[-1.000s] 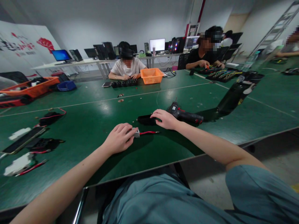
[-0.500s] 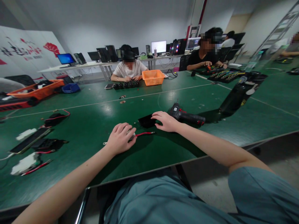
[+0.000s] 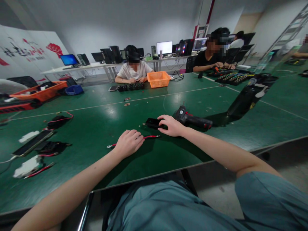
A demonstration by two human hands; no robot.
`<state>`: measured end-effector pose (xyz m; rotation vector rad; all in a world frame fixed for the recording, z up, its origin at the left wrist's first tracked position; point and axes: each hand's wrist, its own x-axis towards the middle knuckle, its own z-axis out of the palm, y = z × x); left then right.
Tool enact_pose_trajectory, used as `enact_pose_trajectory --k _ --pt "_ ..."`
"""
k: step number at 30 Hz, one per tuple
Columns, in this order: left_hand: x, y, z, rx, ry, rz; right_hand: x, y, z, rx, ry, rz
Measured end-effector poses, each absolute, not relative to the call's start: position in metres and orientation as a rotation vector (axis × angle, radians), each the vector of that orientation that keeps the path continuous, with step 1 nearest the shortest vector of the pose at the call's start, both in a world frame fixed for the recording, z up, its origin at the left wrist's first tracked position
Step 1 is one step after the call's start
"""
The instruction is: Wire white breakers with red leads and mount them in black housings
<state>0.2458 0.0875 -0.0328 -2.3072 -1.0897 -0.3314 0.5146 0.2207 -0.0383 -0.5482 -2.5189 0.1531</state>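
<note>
On green table (image 3: 101,125), left-hand fingers (image 3: 137,134) over red cable (image 3: 151,137)

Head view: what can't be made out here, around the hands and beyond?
All in the head view:
Whatever joins the red leads: covered by the left hand.
Right end of the black part: behind the right hand.
Far end of the red-and-black box: cut off by the left edge.
Bright screen's content: too small.

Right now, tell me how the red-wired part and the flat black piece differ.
Where visible, the red-wired part is slim and red; the black piece is broader and black. The left grip hides the middle of the red-wired part, while the right grip covers only one end of the black piece. Both are on or just above the green table.
</note>
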Motion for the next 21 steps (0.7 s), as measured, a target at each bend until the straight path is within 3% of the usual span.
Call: enact_pose_trajectory --k 14,21 --pt "0.247 0.087 -0.030 -2.329 -1.136 -0.241 0.520 0.208 -0.018 -0.825 -2.510 0.091" --pt "0.249 0.086 -0.028 -2.320 -1.130 -0.251 0.525 0.215 -0.023 -0.739 -2.426 0.240"
